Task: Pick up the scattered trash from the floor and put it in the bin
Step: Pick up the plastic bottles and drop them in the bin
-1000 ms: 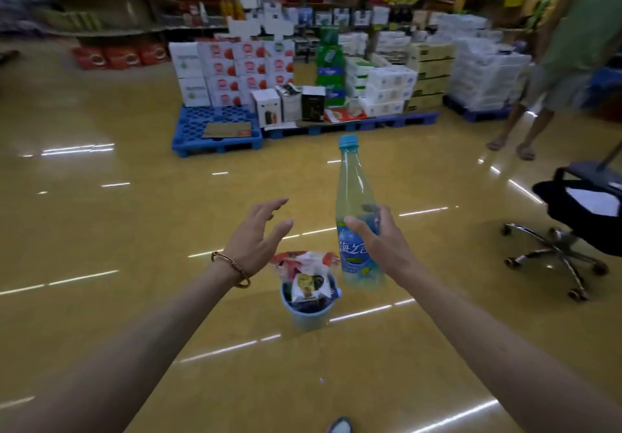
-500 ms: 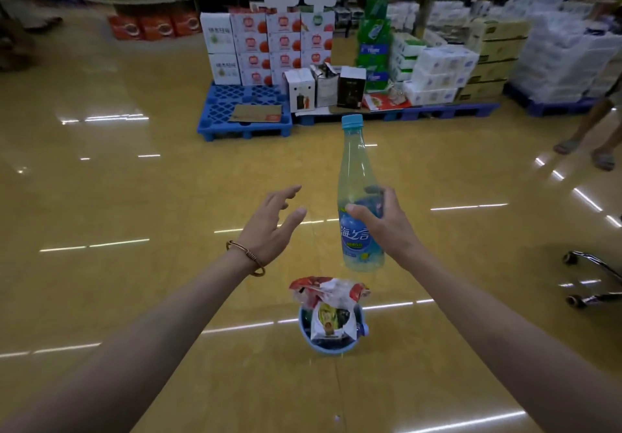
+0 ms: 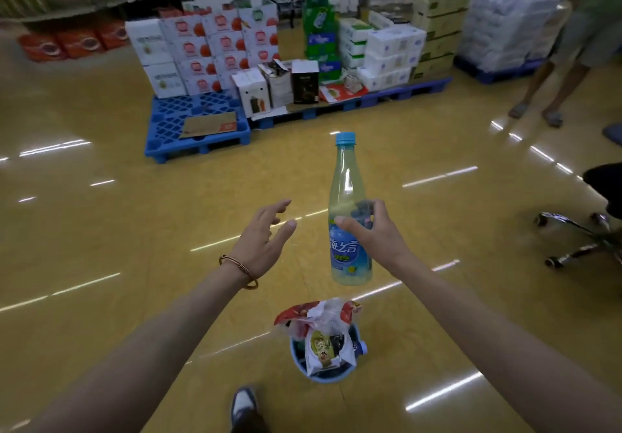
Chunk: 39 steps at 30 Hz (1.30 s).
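Main worry here: the bin (image 3: 328, 378) is already stuffed. Snack wrappers (image 3: 323, 328) are heaped above its rim and a blue cap pokes out of its side, so there's barely any opening for something tall. If the bottle (image 3: 347, 183) gets dropped from where it's held, my guess is it lands on that pile, tips, and rolls off across the glossy floor (image 3: 134, 230), maybe dragging a wrapper out with it. The bin also looks small and light, so shoving the bottle down hard could knock the whole thing over. And it isn't straight under the grip. It sits below and a bit back toward the person, so letting go right now would probably clip the far edge or miss.

Now the grip itself. The right hand (image 3: 373, 234) is wrapped around the bottle's middle, with the thumb across the near side at the top of the blue label and the fingers curled round the far side. The bottle is upright in mid-air, cap well above the grip, base hanging below it and clear of the bin.

The left hand (image 3: 261, 247) hovers just left of the grip, not touching the bottle. Its fingers are spread and loose, and it's holding nothing.
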Each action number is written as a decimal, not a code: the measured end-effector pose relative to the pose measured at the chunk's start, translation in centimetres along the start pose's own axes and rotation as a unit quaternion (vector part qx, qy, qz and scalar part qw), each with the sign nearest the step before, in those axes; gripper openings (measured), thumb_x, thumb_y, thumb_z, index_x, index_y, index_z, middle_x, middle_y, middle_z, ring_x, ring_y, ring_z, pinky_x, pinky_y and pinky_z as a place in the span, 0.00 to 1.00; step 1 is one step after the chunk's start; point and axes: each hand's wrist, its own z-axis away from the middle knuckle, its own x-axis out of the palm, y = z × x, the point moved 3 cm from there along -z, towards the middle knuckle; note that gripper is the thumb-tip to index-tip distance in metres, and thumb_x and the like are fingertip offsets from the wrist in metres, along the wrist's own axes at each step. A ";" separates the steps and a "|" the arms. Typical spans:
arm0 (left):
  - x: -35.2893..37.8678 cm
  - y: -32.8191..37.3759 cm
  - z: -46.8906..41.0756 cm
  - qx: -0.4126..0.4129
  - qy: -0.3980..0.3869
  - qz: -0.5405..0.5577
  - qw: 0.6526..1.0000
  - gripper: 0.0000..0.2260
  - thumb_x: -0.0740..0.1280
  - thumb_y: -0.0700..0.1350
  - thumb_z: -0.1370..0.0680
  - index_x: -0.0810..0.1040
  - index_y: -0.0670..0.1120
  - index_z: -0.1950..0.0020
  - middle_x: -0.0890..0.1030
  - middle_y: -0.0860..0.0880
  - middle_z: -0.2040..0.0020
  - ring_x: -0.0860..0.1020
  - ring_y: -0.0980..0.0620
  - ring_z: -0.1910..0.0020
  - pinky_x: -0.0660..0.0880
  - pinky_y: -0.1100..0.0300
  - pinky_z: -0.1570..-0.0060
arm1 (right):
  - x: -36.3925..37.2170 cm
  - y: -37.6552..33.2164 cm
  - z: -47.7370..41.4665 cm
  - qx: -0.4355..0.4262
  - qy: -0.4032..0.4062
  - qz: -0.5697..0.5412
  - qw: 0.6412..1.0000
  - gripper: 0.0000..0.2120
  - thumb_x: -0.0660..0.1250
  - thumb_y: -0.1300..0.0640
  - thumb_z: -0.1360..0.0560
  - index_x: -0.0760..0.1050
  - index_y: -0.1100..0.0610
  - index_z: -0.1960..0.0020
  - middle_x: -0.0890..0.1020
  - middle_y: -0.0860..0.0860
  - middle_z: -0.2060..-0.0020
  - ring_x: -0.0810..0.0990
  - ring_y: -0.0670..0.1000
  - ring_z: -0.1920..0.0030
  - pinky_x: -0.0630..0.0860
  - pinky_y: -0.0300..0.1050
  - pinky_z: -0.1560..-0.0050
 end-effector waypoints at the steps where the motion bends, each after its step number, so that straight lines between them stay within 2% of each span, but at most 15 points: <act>1: 0.8 -0.2 -1.0 0.007 -0.016 0.003 1.000 0.20 0.59 0.52 0.21 0.64 0.51 0.29 0.69 0.50 0.35 0.71 0.55 0.42 0.69 0.61 0.47 | -0.3 0.6 -0.3 0.010 0.015 -0.001 1.000 0.24 0.72 0.50 0.29 0.65 0.54 0.40 0.77 0.49 0.48 0.79 0.45 0.51 0.75 0.39 0.58; 7: 6.4 -1.9 -7.3 0.074 -0.143 0.018 0.987 0.20 0.58 0.51 0.21 0.64 0.51 0.29 0.69 0.49 0.34 0.72 0.54 0.41 0.69 0.61 0.46 | -2.0 4.4 -1.9 0.080 0.142 -0.004 0.987 0.25 0.73 0.47 0.30 0.65 0.55 0.41 0.76 0.50 0.48 0.78 0.48 0.50 0.76 0.40 0.56; 10: 9.1 -2.8 -9.8 0.108 -0.225 0.024 0.968 0.20 0.58 0.52 0.21 0.63 0.51 0.29 0.68 0.49 0.34 0.71 0.54 0.41 0.70 0.59 0.44 | -2.2 6.8 -1.5 0.129 0.225 -0.021 0.966 0.27 0.73 0.47 0.30 0.65 0.56 0.39 0.75 0.49 0.50 0.76 0.47 0.52 0.73 0.39 0.55; 13: 11.5 -3.4 -11.4 0.142 -0.285 0.029 0.948 0.21 0.58 0.52 0.21 0.63 0.52 0.29 0.69 0.48 0.34 0.71 0.53 0.39 0.71 0.55 0.41 | -1.9 9.1 -0.5 0.167 0.287 -0.041 0.942 0.28 0.73 0.48 0.29 0.63 0.55 0.36 0.73 0.44 0.53 0.75 0.45 0.53 0.70 0.34 0.59; 16: 13.9 -3.5 -12.0 0.173 -0.330 0.032 0.927 0.21 0.58 0.52 0.21 0.62 0.52 0.28 0.68 0.48 0.33 0.71 0.51 0.38 0.72 0.52 0.40 | -1.2 10.7 0.7 0.188 0.343 -0.061 0.919 0.31 0.72 0.48 0.29 0.61 0.54 0.32 0.74 0.46 0.47 0.76 0.43 0.51 0.71 0.31 0.60; 19: 16.1 -3.7 -11.7 0.191 -0.355 0.040 0.914 0.21 0.59 0.52 0.21 0.62 0.52 0.28 0.68 0.49 0.33 0.71 0.54 0.40 0.71 0.56 0.41 | -0.5 12.3 1.8 0.199 0.376 -0.073 0.902 0.31 0.72 0.48 0.29 0.63 0.53 0.31 0.75 0.47 0.46 0.76 0.42 0.51 0.73 0.33 0.57; 23: 18.7 -5.7 -10.4 0.192 -0.384 0.048 0.902 0.21 0.59 0.51 0.21 0.62 0.52 0.28 0.69 0.49 0.35 0.71 0.55 0.42 0.69 0.61 0.44 | 0.3 15.3 3.2 0.224 0.395 -0.077 0.887 0.28 0.73 0.47 0.30 0.67 0.52 0.35 0.76 0.46 0.48 0.77 0.45 0.49 0.76 0.44 0.47; 28: 21.6 -11.1 -9.0 0.159 -0.413 0.008 0.896 0.21 0.58 0.52 0.21 0.62 0.52 0.28 0.68 0.49 0.33 0.69 0.55 0.42 0.67 0.61 0.45 | 2.6 21.4 4.6 0.286 0.383 -0.094 0.873 0.26 0.72 0.46 0.30 0.67 0.52 0.37 0.75 0.47 0.48 0.77 0.50 0.46 0.76 0.49 0.45; 31: 23.2 -15.3 -8.0 0.146 -0.434 -0.039 0.888 0.21 0.58 0.52 0.21 0.62 0.52 0.28 0.68 0.47 0.33 0.69 0.54 0.41 0.66 0.61 0.43 | 5.0 26.0 4.9 0.343 0.369 -0.128 0.854 0.27 0.72 0.46 0.29 0.67 0.55 0.36 0.74 0.47 0.48 0.76 0.50 0.46 0.75 0.47 0.47; 36: 26.6 -21.3 -7.0 0.117 -0.462 -0.082 0.875 0.21 0.58 0.52 0.21 0.63 0.50 0.28 0.66 0.45 0.31 0.68 0.47 0.35 0.67 0.54 0.37 | 9.7 33.8 4.5 0.435 0.331 -0.168 0.820 0.28 0.71 0.42 0.30 0.67 0.56 0.38 0.75 0.49 0.47 0.76 0.49 0.49 0.72 0.43 0.58; 38: 28.2 -23.0 -6.7 0.109 -0.466 -0.085 0.874 0.21 0.58 0.52 0.21 0.63 0.50 0.28 0.66 0.44 0.32 0.68 0.47 0.35 0.66 0.55 0.38 | 11.2 36.5 4.2 0.462 0.316 -0.177 0.809 0.27 0.70 0.42 0.29 0.66 0.55 0.39 0.74 0.49 0.47 0.75 0.46 0.53 0.69 0.42 0.63; 39: 29.0 -23.7 -6.6 0.112 -0.468 -0.085 0.873 0.21 0.58 0.53 0.21 0.63 0.50 0.28 0.67 0.44 0.32 0.68 0.47 0.35 0.65 0.56 0.38 | 11.8 37.6 4.0 0.468 0.314 -0.177 0.807 0.28 0.70 0.42 0.29 0.66 0.56 0.38 0.74 0.50 0.46 0.75 0.46 0.53 0.69 0.42 0.62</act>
